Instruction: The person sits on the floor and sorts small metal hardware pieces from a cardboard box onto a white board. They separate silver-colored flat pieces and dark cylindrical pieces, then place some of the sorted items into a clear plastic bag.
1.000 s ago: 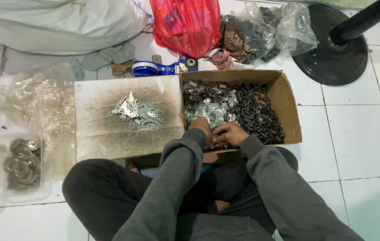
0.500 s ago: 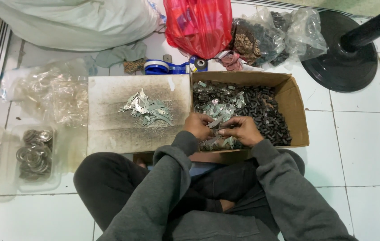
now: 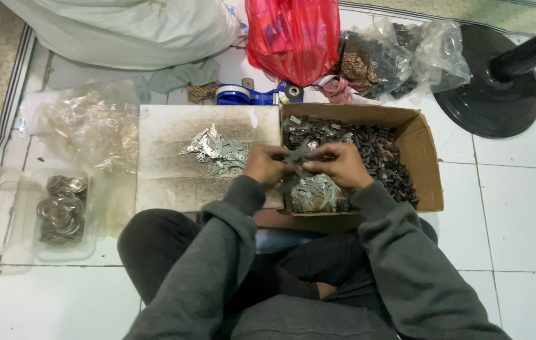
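Observation:
I sit cross-legged on a tiled floor in grey sleeves. My left hand [image 3: 267, 165] and my right hand [image 3: 338, 165] meet over the left part of a brown cardboard box [image 3: 424, 165], both pinching a small flat metal piece [image 3: 299, 155] between them. The box holds silvery flat metal plates [image 3: 313, 191] near me and dark small parts [image 3: 381, 154] on its right side. Left of the box lies a dirty white board [image 3: 173, 182] with a small heap of the same silvery plates [image 3: 214, 151] on it.
A clear plastic tub [image 3: 60, 211] of round metal rings stands at the left, with a crumpled clear bag [image 3: 82, 129] behind it. Farther back lie a white sack [image 3: 123, 28], a red plastic bag [image 3: 293, 34], a blue tape dispenser [image 3: 243, 94] and clear bags of dark parts [image 3: 400, 53]. A black round stand base [image 3: 491, 94] is at right.
Both hands have risen from the front edge of the box and now hold a metal piece between them above its left part. The head view has shifted a little.

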